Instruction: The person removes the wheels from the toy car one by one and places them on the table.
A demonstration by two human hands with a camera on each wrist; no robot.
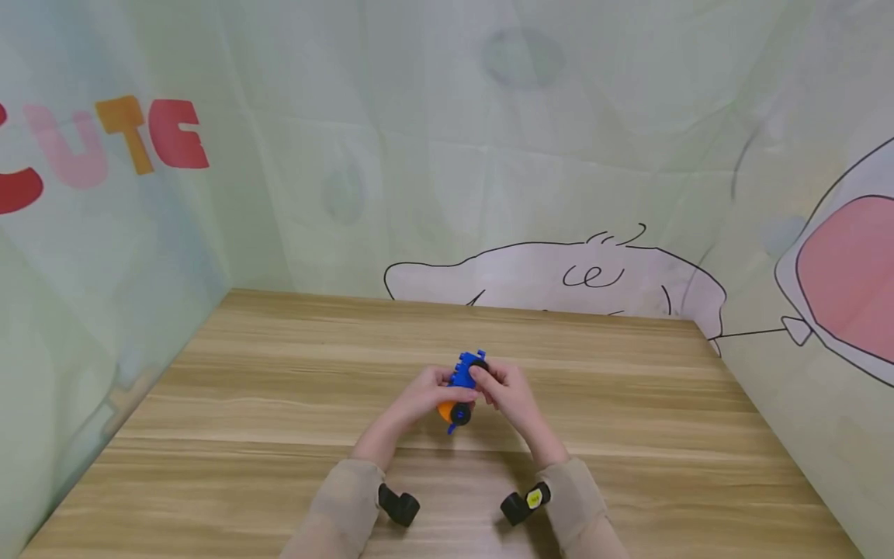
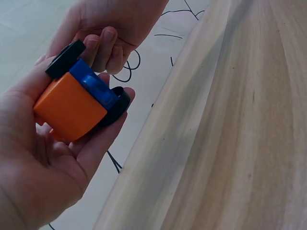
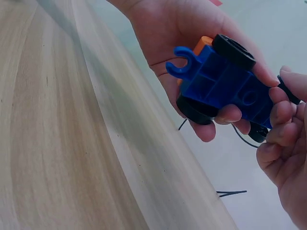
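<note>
A small toy car with a blue base (image 1: 462,376), an orange block (image 2: 72,108) and black wheels (image 3: 234,51) is held above the table between both hands. My left hand (image 1: 423,394) grips its body, fingers curled round the side and underside. At the car's far end, my right hand (image 1: 512,394) pinches around a wheel, with the thumb over it. The right wrist view shows the underside and a blue open hook (image 3: 180,63) at the near end. Right-hand fingers partly hide the far end there.
A wood-grain table (image 1: 279,365) lies below the hands. Fabric walls (image 1: 300,155) printed with letters and line drawings rise at the back and sides. Each wrist wears a cuff with a small black camera (image 1: 400,506).
</note>
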